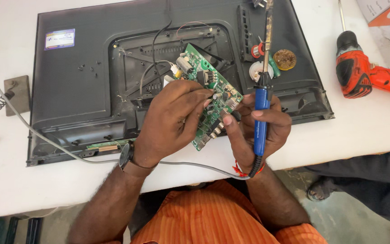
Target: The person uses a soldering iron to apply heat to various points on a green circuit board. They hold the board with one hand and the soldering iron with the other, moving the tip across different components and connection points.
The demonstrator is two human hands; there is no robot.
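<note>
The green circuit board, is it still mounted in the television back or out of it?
Out. The green circuit board is lifted clear, held between the left hand and right hand.

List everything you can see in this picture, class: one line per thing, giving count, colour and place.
Television back panel: one, black, flat on the white table.
Circuit board: one, green, held above the panel.
Soldering iron: one, blue handle, upright, tip pointing away.
Cordless drill: one, red and black, on the table at right.
Solder tin: one, round, brownish, on the panel.
Iron stand: one, grey plate with coil spring, far left.
Cardboard box: one, top right corner.
Wristwatch: one, dark, left wrist.
Left hand: grips the board.
Right hand: holds the iron and touches the board's edge.
</note>
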